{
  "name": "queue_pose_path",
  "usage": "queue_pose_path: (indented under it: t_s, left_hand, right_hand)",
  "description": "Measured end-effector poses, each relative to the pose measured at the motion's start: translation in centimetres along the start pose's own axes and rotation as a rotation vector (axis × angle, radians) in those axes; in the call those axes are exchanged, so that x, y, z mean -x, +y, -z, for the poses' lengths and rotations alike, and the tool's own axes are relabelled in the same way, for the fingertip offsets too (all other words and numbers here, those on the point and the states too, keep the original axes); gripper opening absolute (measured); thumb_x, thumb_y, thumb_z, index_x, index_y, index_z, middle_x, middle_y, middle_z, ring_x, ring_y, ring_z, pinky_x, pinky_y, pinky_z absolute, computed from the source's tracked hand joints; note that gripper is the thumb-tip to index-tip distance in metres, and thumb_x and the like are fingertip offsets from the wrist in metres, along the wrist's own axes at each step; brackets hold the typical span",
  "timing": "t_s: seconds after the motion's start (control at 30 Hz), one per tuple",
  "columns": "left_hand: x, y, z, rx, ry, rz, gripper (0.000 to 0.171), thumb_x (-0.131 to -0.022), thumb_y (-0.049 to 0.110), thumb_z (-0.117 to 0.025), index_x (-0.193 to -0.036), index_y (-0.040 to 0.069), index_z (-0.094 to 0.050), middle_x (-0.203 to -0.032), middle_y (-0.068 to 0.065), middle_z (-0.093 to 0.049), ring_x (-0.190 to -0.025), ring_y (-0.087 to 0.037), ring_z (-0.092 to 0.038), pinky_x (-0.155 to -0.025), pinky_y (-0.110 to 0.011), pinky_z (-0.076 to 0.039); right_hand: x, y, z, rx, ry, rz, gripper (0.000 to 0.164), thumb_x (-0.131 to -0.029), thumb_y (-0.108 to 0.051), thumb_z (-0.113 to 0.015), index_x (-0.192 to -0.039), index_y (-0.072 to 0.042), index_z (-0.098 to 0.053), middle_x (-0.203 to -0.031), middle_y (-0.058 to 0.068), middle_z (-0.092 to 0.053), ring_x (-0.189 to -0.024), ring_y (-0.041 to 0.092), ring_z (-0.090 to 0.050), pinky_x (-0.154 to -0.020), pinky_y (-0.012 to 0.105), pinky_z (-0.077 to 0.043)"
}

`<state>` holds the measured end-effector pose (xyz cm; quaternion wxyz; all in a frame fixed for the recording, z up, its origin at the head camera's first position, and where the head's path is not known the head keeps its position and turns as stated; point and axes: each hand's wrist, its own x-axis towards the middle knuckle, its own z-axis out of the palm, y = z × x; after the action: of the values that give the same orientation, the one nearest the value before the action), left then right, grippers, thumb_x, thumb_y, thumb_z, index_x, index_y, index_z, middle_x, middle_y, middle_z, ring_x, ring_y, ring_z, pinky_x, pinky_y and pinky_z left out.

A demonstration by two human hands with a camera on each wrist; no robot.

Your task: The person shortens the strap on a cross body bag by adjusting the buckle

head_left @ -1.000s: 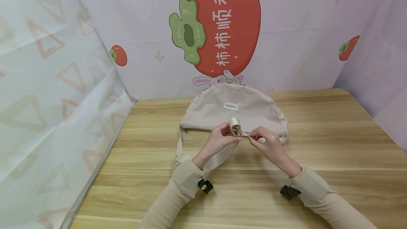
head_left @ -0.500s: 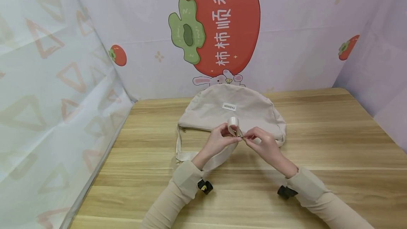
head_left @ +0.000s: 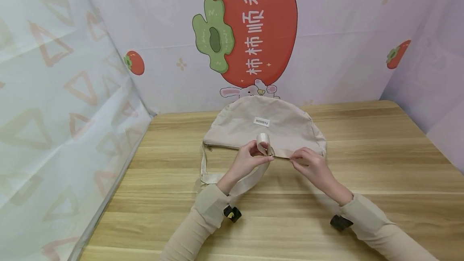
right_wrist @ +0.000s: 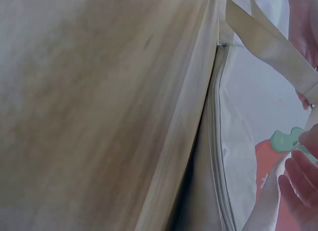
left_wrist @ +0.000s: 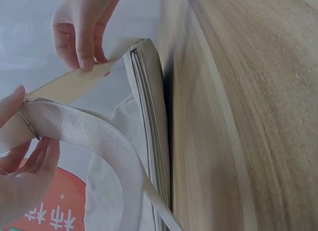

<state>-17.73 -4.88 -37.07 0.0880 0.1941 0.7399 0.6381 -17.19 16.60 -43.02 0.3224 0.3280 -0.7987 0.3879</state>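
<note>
1. Strap (head_left: pixel 253 178): looped in front of bag (head_left: pixel 264 108), which rests on table (head_left: pixel 152 196).
2. Left hand (head_left: pixel 245 163): gripping strap at metal buckle (left_wrist: pixel 30 124), before bag's middle.
3. Right hand (head_left: pixel 315 168): fingertips pinching strap, before bag's right half.

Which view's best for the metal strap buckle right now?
Left wrist: the metal buckle shows large, its bar plain across the strap. Head shows it only tiny, partly hidden at the left hand's fingertips. Right wrist catches just a small bit at the right edge.
</note>
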Motion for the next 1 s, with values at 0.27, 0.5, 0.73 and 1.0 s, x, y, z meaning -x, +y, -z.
queue_pose_path:
  t_s: [0.27,0.5,0.73,1.0]
  left_hand:
    - [-0.1,-0.2,-0.4,-0.019,0.001,-0.015,0.032,-0.075,-0.003,-0.066,-0.103,-0.01,-0.053,-0.099,-0.022,-0.059,-0.081,-0.013,-0.058,-0.071,-0.018,-0.047]
    - [-0.1,-0.1,-0.9,-0.044,-0.017,-0.019,0.036,-0.075,-0.002,-0.066,-0.108,-0.009,-0.053,-0.103,-0.022,-0.058,-0.089,-0.026,-0.059,-0.075,-0.021,-0.047]
    - [-0.2,-0.1,-1.2,-0.031,-0.035,0.003,0.037,-0.076,-0.001,-0.066,-0.11,-0.009,-0.052,-0.102,-0.022,-0.058,-0.086,-0.021,-0.058,-0.075,-0.021,-0.047]
    - [-0.5,-0.6,-1.3,-0.045,-0.056,0.007,0.038,-0.076,0.0,-0.066,-0.111,-0.008,-0.052,-0.104,-0.021,-0.058,-0.09,-0.029,-0.058,-0.074,-0.018,-0.046]
  right_hand:
    - [-0.4,-0.5,-0.5,-0.053,0.041,0.025,0.021,-0.061,0.016,-0.068,-0.074,0.0,-0.063,-0.073,0.007,-0.062,-0.067,0.015,-0.057,-0.067,0.007,-0.043]
    - [-1.1,-1.5,-1.1,-0.092,0.049,0.045,0.021,-0.061,0.016,-0.067,-0.075,0.0,-0.063,-0.073,0.007,-0.062,-0.067,0.016,-0.058,-0.063,0.009,-0.045]
    - [-1.7,-2.3,-1.4,-0.058,0.044,0.034,0.027,-0.059,0.018,-0.069,-0.076,-0.001,-0.061,-0.072,0.004,-0.062,-0.065,0.013,-0.058,-0.06,0.013,-0.046]
    - [-1.9,-2.6,-1.6,-0.03,0.076,0.057,0.03,-0.055,0.019,-0.072,-0.078,0.0,-0.065,-0.074,0.003,-0.064,-0.066,0.015,-0.059,-0.062,0.016,-0.048]
